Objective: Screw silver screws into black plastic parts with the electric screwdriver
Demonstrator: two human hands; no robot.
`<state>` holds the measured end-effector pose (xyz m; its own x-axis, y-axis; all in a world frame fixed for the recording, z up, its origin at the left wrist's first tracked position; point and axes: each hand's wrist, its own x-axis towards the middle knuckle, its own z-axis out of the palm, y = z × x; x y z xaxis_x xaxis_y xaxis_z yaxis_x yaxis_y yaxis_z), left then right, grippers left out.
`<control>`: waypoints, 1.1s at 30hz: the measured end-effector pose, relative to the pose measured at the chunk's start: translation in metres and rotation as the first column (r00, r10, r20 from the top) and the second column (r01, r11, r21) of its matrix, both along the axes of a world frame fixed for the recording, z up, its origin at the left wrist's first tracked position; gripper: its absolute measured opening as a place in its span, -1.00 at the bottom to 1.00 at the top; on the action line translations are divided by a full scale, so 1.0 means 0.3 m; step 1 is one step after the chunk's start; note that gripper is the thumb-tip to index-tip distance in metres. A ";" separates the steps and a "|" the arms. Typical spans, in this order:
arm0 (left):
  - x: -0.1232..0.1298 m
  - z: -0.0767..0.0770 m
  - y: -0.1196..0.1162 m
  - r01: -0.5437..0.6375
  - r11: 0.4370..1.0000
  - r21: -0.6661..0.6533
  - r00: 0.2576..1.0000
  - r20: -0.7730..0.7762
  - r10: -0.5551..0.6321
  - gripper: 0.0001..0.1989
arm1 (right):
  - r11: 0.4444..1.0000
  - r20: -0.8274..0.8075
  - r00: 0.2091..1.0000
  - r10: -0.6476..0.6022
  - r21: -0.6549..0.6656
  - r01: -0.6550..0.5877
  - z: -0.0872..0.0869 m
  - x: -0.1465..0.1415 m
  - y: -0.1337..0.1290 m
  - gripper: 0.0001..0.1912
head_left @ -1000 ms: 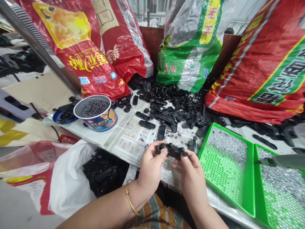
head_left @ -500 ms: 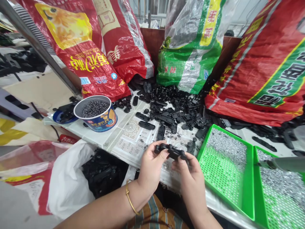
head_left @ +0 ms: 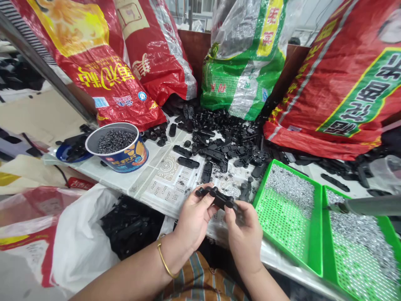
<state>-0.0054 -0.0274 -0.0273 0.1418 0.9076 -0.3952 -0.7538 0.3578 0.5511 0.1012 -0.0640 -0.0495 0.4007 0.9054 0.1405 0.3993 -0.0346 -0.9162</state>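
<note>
A black plastic part with rounded knobs (head_left: 222,199) is held up between both hands over the table's front edge. My left hand (head_left: 194,217), with a gold bangle at the wrist, pinches its left end. The fingers of my right hand (head_left: 246,229) are closed on its right end. Just beyond lie loose black pieces (head_left: 188,162) and a larger heap of them (head_left: 232,142) on the patterned table (head_left: 163,184). Right of my right hand is a green perforated tray (head_left: 283,221) with small silvery pieces.
A tub of small dark pieces (head_left: 116,147) stands at the left, beside a blue dish (head_left: 73,155). A second green tray (head_left: 354,255) sits at the right under a grey rod (head_left: 369,205). Large sacks (head_left: 241,83) line the back. An open white sack (head_left: 84,238) is below left.
The view has shifted, so the table and sacks appear further left. The black part is tilted more, its right end lower, and both hands still hold it.
</note>
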 end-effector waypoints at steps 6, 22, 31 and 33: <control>-0.035 0.004 0.027 0.126 0.983 -0.135 0.990 0.088 -0.114 -0.86 | 0.876 0.017 0.876 0.482 -0.023 -0.482 0.085 0.102 0.002 -0.76; -0.106 0.017 -0.003 0.164 0.970 0.177 0.919 -0.385 -0.085 -0.77 | 0.831 0.345 0.769 0.538 -0.064 -0.552 0.131 0.216 0.079 -0.87; -0.147 0.037 0.016 0.517 0.777 0.359 0.538 -0.842 0.031 -0.88 | 0.848 0.450 0.770 0.452 0.050 -0.528 0.112 0.204 0.062 -0.90; -0.138 0.030 0.009 0.502 0.789 0.353 0.569 -0.822 0.006 -0.92 | 0.846 0.428 0.779 0.458 0.058 -0.530 0.105 0.206 0.054 -0.88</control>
